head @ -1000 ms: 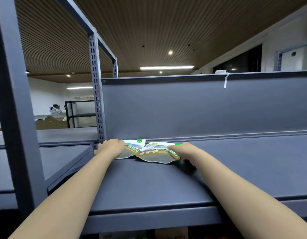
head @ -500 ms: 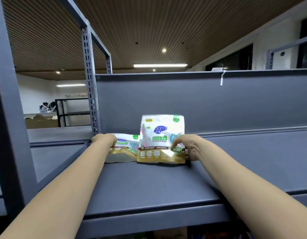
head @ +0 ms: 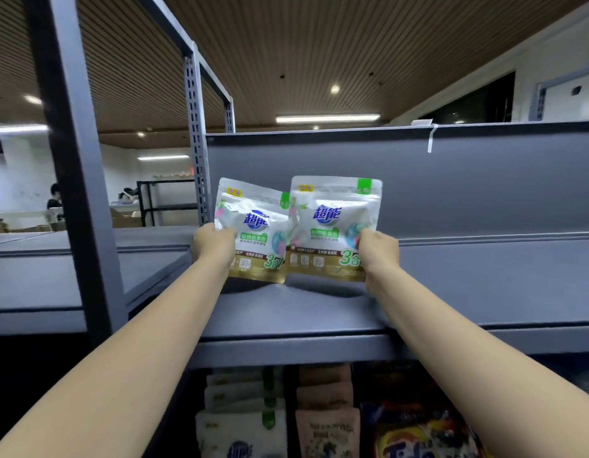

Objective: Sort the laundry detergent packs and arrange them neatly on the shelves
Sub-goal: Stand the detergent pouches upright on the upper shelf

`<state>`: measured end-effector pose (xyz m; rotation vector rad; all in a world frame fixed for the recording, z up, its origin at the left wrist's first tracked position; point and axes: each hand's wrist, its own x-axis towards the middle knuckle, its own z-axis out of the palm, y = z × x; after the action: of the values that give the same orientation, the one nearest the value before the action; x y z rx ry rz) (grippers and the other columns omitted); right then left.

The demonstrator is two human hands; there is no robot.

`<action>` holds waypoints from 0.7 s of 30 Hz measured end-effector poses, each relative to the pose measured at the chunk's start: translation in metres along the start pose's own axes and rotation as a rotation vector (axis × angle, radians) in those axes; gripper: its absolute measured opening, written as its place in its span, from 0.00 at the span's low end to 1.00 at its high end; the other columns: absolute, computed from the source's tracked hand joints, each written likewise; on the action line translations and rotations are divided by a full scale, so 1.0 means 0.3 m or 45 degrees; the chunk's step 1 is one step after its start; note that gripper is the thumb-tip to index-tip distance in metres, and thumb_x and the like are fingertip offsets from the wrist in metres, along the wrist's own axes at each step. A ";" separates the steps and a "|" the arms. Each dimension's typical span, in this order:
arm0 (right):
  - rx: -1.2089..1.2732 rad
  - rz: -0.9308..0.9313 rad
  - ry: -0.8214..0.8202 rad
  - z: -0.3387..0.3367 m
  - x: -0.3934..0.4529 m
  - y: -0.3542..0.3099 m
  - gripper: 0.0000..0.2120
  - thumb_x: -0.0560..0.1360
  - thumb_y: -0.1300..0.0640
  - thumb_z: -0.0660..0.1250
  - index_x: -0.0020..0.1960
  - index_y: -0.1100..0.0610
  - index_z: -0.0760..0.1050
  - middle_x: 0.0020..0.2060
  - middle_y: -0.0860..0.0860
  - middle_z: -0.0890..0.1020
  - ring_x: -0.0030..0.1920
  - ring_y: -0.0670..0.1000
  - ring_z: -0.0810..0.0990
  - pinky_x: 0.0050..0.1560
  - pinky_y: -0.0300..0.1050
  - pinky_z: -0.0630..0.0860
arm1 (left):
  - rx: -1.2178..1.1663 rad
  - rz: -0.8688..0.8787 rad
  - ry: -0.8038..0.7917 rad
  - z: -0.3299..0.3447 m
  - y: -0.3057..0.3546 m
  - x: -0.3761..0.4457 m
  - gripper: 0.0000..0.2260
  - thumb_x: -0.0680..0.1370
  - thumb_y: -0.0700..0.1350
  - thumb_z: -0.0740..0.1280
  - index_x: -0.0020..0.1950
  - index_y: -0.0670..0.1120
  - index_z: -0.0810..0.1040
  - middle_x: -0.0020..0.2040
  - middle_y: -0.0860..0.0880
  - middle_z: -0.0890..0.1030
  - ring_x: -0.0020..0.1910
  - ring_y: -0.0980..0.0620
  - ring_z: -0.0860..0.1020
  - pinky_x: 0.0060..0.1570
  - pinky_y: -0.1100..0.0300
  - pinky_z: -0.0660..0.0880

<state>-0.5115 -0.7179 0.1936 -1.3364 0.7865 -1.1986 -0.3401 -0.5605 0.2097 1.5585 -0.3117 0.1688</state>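
Observation:
Two white and gold laundry detergent packs stand side by side on the grey top shelf (head: 319, 312), near its left end. My left hand (head: 213, 244) grips the left pack (head: 256, 223) by its left edge; this pack leans a little to the right. My right hand (head: 379, 249) grips the right pack (head: 332, 219) by its right edge and holds it upright. The right pack overlaps the left one's edge. Both fronts face me.
A grey back panel (head: 468, 186) rises behind the packs. Slotted shelf posts (head: 195, 143) stand at the left. On the shelf below sit rows of white packs (head: 243, 421), brown packs (head: 326, 411) and a colourful bag (head: 415, 434). A person (head: 55, 203) sits far off at the left.
Both packs lay flat on the shelf a second ago. My right hand raised its pack first, then my left hand raised the other; both now stand upright.

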 end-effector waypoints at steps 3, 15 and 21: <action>-0.006 -0.142 0.111 -0.054 -0.052 0.003 0.15 0.71 0.59 0.58 0.27 0.55 0.62 0.26 0.50 0.66 0.34 0.54 0.62 0.34 0.45 0.61 | 0.048 0.173 0.014 -0.040 0.005 -0.107 0.04 0.72 0.41 0.63 0.37 0.47 0.72 0.37 0.47 0.78 0.36 0.44 0.76 0.36 0.54 0.74; 0.224 -0.411 0.052 -0.257 -0.338 0.037 0.19 0.72 0.56 0.58 0.22 0.52 0.67 0.20 0.42 0.69 0.31 0.47 0.67 0.33 0.43 0.67 | -0.101 0.491 0.373 -0.220 -0.001 -0.489 0.05 0.69 0.42 0.63 0.34 0.47 0.69 0.28 0.54 0.70 0.29 0.54 0.67 0.30 0.60 0.65; 0.246 -0.370 -0.023 -0.304 -0.418 0.168 0.15 0.69 0.55 0.58 0.24 0.54 0.63 0.24 0.50 0.68 0.32 0.50 0.66 0.34 0.47 0.66 | -0.480 0.253 0.490 -0.309 -0.061 -0.551 0.13 0.64 0.42 0.64 0.24 0.50 0.61 0.24 0.57 0.67 0.27 0.54 0.65 0.29 0.60 0.64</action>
<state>-0.6212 -0.6342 0.1066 -1.3280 0.4592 -1.4488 -0.4834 -0.4536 0.1440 1.0923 -0.1798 0.5273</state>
